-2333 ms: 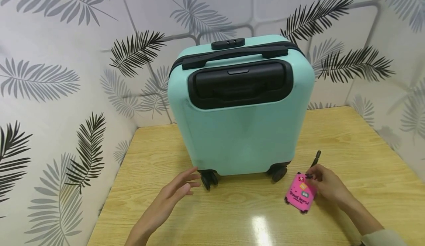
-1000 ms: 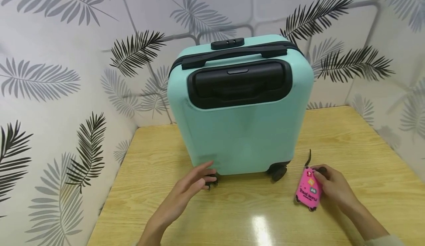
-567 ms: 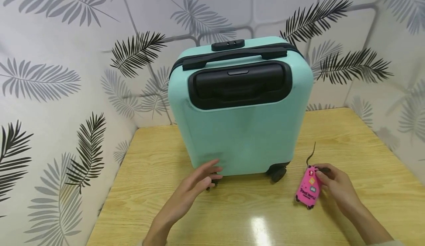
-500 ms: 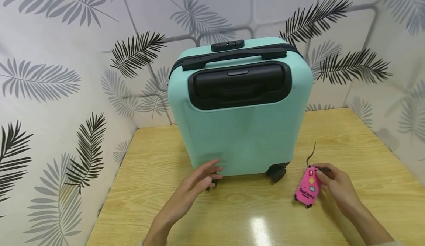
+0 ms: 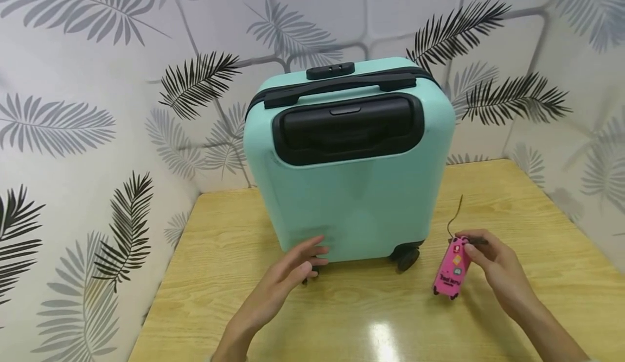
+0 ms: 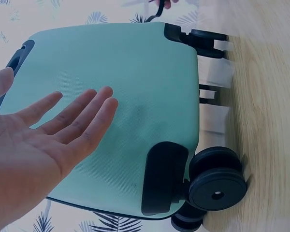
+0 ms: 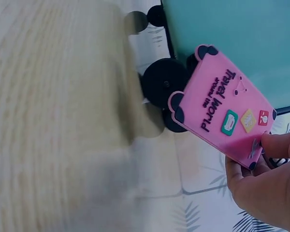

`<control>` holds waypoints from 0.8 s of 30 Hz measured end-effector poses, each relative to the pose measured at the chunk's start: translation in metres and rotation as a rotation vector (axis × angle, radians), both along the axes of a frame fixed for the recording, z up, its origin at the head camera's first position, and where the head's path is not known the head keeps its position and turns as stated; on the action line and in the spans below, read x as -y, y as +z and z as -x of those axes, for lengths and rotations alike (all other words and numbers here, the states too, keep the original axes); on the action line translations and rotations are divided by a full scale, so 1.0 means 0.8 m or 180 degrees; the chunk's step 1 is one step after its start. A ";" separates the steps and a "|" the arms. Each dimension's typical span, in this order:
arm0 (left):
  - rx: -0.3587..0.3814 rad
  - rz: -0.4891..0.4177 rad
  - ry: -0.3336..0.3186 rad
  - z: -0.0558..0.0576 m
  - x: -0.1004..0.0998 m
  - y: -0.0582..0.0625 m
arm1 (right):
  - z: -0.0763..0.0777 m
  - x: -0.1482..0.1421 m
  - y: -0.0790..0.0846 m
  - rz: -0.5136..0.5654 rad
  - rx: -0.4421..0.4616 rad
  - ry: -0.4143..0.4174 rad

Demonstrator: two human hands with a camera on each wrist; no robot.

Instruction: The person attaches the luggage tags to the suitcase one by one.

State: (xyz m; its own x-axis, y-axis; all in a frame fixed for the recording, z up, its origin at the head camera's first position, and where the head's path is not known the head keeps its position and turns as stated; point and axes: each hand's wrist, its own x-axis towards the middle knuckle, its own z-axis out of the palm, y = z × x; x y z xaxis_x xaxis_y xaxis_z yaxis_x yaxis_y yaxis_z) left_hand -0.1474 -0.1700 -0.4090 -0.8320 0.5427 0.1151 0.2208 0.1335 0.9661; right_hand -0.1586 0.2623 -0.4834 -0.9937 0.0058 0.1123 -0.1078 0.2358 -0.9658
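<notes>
A mint-green suitcase [image 5: 361, 204] stands upright on its wheels, with black handles at its top. My right hand [image 5: 503, 270] pinches the top end of a pink luggage tag [image 5: 451, 270], printed "Travel World", to the right of the suitcase. A thin dark strap [image 5: 456, 215] sticks up from the tag. In the right wrist view the thumb lies on the front of the luggage tag [image 7: 224, 104], with fingers behind it. My left hand [image 5: 275, 291] is held with loosely spread fingers in front of the suitcase's lower left corner; the left wrist view shows its palm holding nothing.
The suitcase rests on a light wooden table [image 5: 342, 318], which meets walls with a leaf pattern [image 5: 210, 80] at the back and sides. Black wheels [image 5: 405, 257] jut out below the suitcase. A bright light reflection lies on the front of the table.
My right hand, pinching the luggage tag, has shifted right and risen slightly, turning the tag narrower to the head view. My left hand has moved right along the suitcase's lower edge.
</notes>
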 end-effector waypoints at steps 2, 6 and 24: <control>0.0000 -0.0020 0.0001 0.000 -0.001 0.001 | -0.001 0.003 0.003 0.0091 -0.0099 0.0064; -0.0049 -0.0085 -0.0049 0.002 -0.004 0.003 | -0.004 0.009 0.011 0.0236 -0.0247 0.0184; -0.0285 -0.0141 -0.0208 0.008 -0.020 0.018 | -0.023 0.031 0.059 0.0508 -0.0592 0.0336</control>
State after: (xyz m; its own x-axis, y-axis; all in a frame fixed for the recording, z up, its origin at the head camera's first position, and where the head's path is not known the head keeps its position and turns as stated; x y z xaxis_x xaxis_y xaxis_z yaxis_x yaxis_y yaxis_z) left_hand -0.1537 -0.1542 -0.3947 -0.7804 0.5882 0.2124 0.3132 0.0737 0.9468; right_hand -0.1401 0.2377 -0.4365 -0.9521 -0.0644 0.2990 -0.3027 0.0600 -0.9512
